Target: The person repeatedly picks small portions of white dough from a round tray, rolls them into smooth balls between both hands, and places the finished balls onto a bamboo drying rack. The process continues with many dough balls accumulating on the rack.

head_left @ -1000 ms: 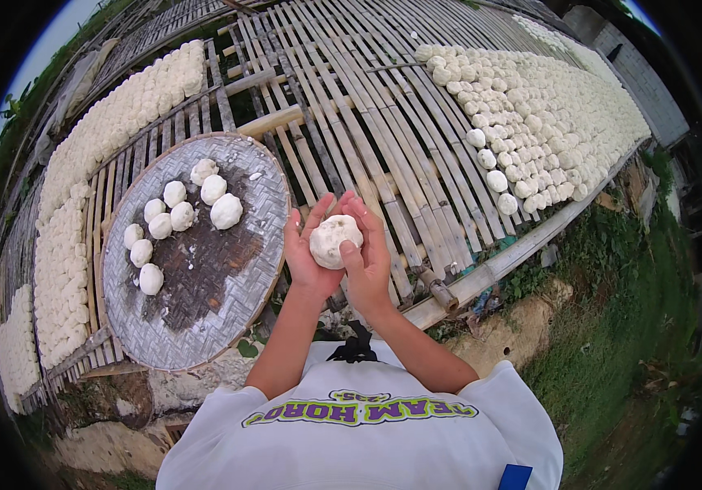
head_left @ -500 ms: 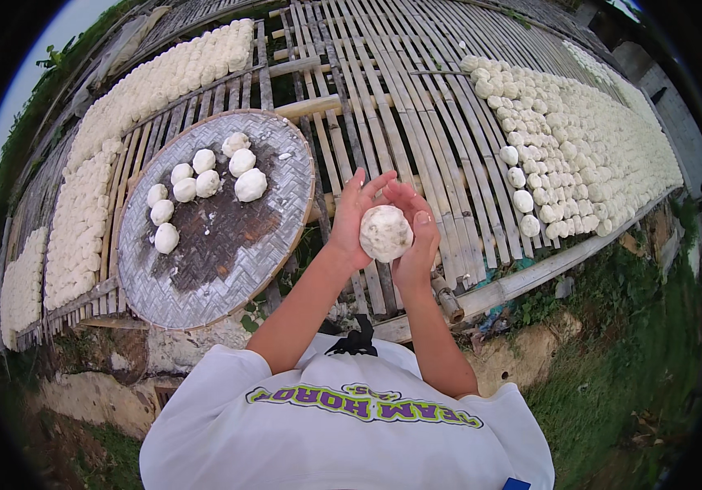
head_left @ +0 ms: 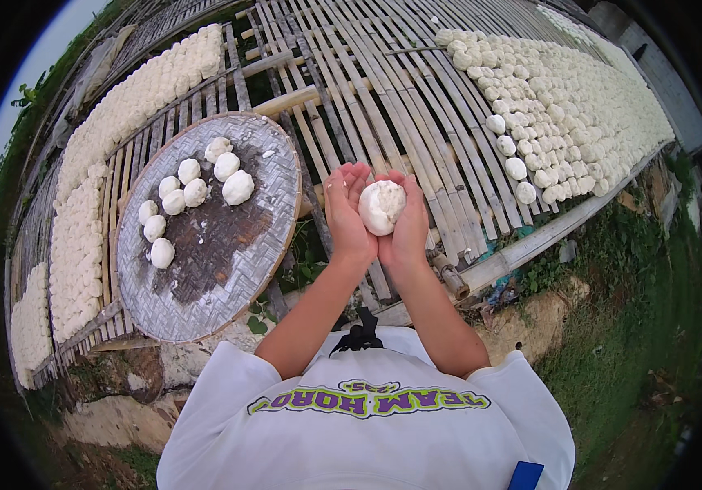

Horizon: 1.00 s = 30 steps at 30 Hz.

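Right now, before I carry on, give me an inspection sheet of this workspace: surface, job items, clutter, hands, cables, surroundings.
Surface: slatted bamboo rack; round woven tray at left, dark-stained in the middle.
Job items: one white ball in hand, ten loose balls on the tray, packed rows of balls on both sides.
Clutter: small white bits on the tray.
Hands: left hand and right hand cupped around the white ball.
Cables: nothing seen.
Surroundings: grass at right, grey wall at upper right.
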### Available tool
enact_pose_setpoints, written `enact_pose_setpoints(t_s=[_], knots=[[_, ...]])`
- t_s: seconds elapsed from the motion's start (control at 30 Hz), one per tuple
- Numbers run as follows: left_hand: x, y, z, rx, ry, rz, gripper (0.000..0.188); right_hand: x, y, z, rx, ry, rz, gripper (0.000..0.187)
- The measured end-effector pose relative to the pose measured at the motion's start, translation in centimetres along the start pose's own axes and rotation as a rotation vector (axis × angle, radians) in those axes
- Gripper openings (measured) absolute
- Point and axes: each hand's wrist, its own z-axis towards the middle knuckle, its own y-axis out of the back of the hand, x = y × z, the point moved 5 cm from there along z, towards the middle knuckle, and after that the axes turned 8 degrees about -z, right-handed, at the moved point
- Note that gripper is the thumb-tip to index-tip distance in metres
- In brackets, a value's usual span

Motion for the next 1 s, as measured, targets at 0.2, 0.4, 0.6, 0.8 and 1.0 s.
enact_pose_setpoints(t_s=[0.2, 0.4, 0.6, 0.8, 1.0], knots=[[1.8, -1.7, -0.9, 0.344, 0.445, -0.172, 0.055, 2.4, 2.2, -2.3, 0.165, 0.711, -0.502, 0.043], [8.2, -1.7, 1.9, 0.017, 0.197, 0.182, 0.053, 3.2, 7.6, 4.5, 0.005, -0.101, -0.019, 0.045], [16.3, -6.0, 0.0, 0.238, 0.691, -0.192, 0.064, 10.9, 11.5, 5.4, 0.089, 0.695, -0.693, 0.032], [26.2, -9.0, 3.3, 0.118, 0.367, 0.187, 0.049, 14.0, 18.9, 14.5, -0.059, -0.023, -0.035, 0.031], [31.3, -11.7, 3.8, 0.123, 0.593, -0.207, 0.048, 21.1, 19.6, 14.7, 0.080, 0.788, -1.142, 0.045]])
